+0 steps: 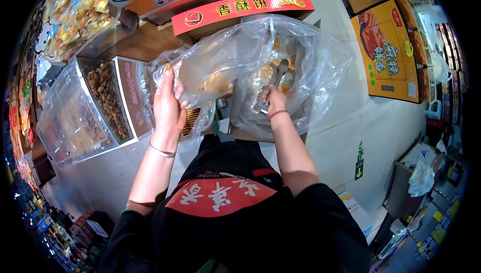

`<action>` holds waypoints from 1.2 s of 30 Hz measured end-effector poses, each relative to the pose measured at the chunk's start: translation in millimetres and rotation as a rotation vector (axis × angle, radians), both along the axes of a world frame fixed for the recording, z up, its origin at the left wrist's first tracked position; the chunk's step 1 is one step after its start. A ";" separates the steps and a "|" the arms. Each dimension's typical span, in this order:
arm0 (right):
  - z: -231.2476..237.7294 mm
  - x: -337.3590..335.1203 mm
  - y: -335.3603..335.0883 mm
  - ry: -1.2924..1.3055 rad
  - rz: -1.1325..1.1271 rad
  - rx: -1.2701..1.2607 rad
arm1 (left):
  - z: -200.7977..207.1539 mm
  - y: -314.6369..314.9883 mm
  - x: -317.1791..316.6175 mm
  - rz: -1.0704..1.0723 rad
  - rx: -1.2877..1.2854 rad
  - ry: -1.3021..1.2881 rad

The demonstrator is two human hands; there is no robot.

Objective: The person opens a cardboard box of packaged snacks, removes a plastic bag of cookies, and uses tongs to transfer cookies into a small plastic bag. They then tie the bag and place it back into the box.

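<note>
My right hand (274, 101) is closed around a pair of dark-tipped metal tongs (279, 72), which reach down into a cardboard box lined with a large clear plastic bag (328, 55). Inside the bag lie golden round pastries (285, 89), partly blurred by the film. My left hand (169, 103) is raised to the left of the box, with its fingers closed on the edge of the clear plastic. Beneath that wrist, some brown ridged biscuits (189, 121) show through more film. Glare on the plastic hides much of both boxes' contents.
A clear-lidded bin (75, 117) of brown nut-like pieces (106, 95) stands at left. Wrapped snacks (75, 27) are heaped at the far left. A red sign strip (245, 11) runs behind the bag. Further right, a yellow carton (383, 55) stands beyond the tiled floor (335, 148).
</note>
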State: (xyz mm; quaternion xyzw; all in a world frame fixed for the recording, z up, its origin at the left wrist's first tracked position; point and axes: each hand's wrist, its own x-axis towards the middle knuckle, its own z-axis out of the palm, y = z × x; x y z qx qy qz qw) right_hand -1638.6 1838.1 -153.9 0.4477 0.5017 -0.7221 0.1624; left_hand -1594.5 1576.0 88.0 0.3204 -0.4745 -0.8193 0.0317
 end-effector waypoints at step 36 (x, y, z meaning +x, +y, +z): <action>296.6 -57.9 -8.8 1.444 1.703 1.766 | 15.5 -22.6 16.7 -0.361 -0.216 -0.015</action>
